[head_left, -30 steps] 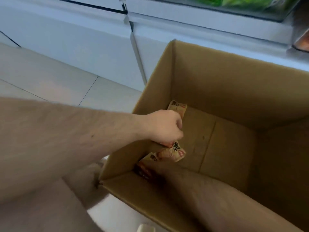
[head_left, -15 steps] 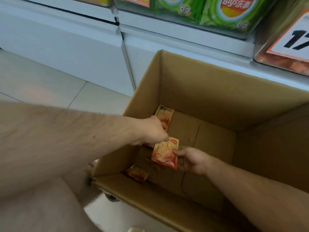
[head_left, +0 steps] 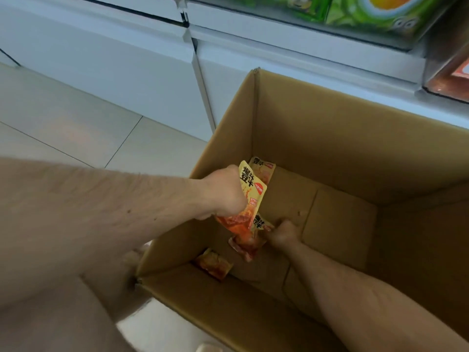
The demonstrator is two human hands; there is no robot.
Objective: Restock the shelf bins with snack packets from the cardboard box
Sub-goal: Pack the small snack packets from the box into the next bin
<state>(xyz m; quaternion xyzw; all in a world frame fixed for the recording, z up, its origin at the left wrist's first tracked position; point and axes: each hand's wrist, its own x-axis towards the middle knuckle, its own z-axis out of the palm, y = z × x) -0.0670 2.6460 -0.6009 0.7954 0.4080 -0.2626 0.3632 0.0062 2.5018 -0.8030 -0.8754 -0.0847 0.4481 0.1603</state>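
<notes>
An open cardboard box (head_left: 330, 138) stands on the floor below the shelf. My left hand (head_left: 223, 196) reaches over the box's left wall and grips a yellow and orange snack packet (head_left: 250, 199), held upright. Deeper inside, my right hand (head_left: 281, 233) pinches a second packet (head_left: 250, 243) just above the box floor. Another packet (head_left: 264, 168) leans in the far left corner. One more packet (head_left: 213, 265) lies in the near left corner.
A white shelf base (head_left: 127, 59) runs along the back. Green chip bags (head_left: 355, 11) sit on the shelf above, and an orange-red bin (head_left: 449, 77) shows at the top right. Pale floor tiles (head_left: 63, 128) lie to the left.
My left hand has lifted its packet higher and turned it upright. My right hand has dropped lower in the box and now pinches a different packet near the floor.
</notes>
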